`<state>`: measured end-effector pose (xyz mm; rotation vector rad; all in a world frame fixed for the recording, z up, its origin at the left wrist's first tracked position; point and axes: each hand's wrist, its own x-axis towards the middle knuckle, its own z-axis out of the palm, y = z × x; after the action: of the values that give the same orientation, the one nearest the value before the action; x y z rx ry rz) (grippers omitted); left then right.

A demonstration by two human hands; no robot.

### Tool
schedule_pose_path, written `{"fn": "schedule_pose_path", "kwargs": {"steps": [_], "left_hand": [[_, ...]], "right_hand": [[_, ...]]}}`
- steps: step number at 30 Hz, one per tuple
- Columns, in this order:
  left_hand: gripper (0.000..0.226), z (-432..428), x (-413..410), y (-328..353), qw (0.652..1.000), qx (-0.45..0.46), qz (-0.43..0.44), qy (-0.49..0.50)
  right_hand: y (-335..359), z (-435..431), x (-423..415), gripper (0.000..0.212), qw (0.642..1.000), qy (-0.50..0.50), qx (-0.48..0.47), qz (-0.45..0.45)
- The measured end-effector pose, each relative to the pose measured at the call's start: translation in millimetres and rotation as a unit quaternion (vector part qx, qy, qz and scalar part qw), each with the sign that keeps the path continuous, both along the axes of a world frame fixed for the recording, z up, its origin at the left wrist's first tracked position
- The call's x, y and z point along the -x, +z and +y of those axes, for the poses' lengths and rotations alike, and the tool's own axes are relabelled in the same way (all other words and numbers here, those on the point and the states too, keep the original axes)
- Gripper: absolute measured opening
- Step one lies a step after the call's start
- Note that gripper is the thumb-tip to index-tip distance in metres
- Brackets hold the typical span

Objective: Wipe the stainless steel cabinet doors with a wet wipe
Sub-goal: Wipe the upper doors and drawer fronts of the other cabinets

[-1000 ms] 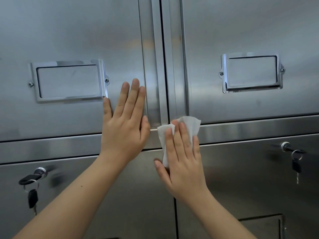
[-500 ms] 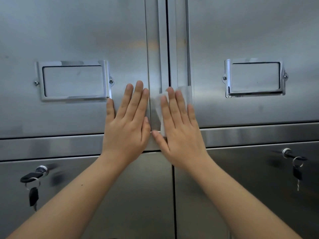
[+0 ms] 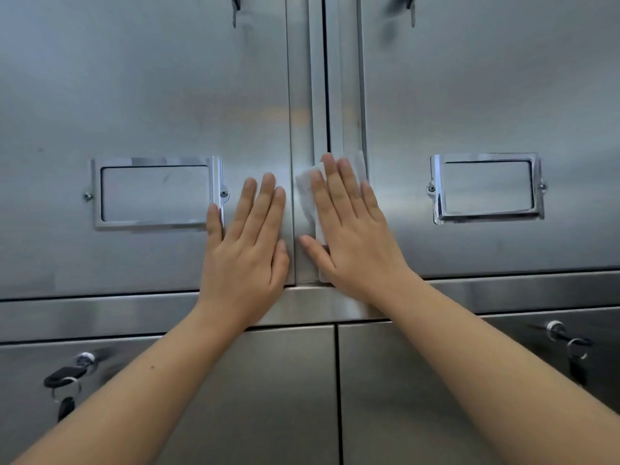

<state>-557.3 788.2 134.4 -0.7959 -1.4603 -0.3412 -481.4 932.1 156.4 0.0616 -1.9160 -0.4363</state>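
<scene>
Right hand (image 3: 349, 229), fingers straight, presses the wet wipe (image 3: 308, 187) under it onto the middle seam (image 3: 327, 95) of the cabinet doors (image 3: 151, 95).
Left hand (image 3: 245, 250) rests spread alongside; the wipe's loose edge could bunch or snag in the seam.

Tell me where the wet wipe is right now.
In the head view, the wet wipe lies flat under the right hand, pressed where the upper left door meets the upper right door, beside the left hand.
</scene>
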Motion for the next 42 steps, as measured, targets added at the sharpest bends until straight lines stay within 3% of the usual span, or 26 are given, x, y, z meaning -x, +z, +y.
{"fn": "schedule_pose_path", "kwargs": {"steps": [4, 12, 30, 42], "left_hand": [[0.059, 2, 0, 32, 0.998, -0.033, -0.038, -0.028], [0.060, 6, -1, 71, 1.000, -0.008, -0.024, -0.011], [0.058, 11, 3, 70, 0.999, -0.043, 0.032, 0.007], [0.057, 13, 11, 69, 0.996, -0.061, 0.069, 0.013]], "right_hand": [[25, 2, -1, 0.074, 1.000, -0.005, -0.011, 0.000], [82, 4, 0, 0.078, 0.999, -0.022, -0.036, 0.013], [166, 0, 11, 0.076, 0.997, -0.046, -0.008, 0.055], [221, -9, 10, 0.066, 0.998, -0.050, 0.023, 0.035]]}}
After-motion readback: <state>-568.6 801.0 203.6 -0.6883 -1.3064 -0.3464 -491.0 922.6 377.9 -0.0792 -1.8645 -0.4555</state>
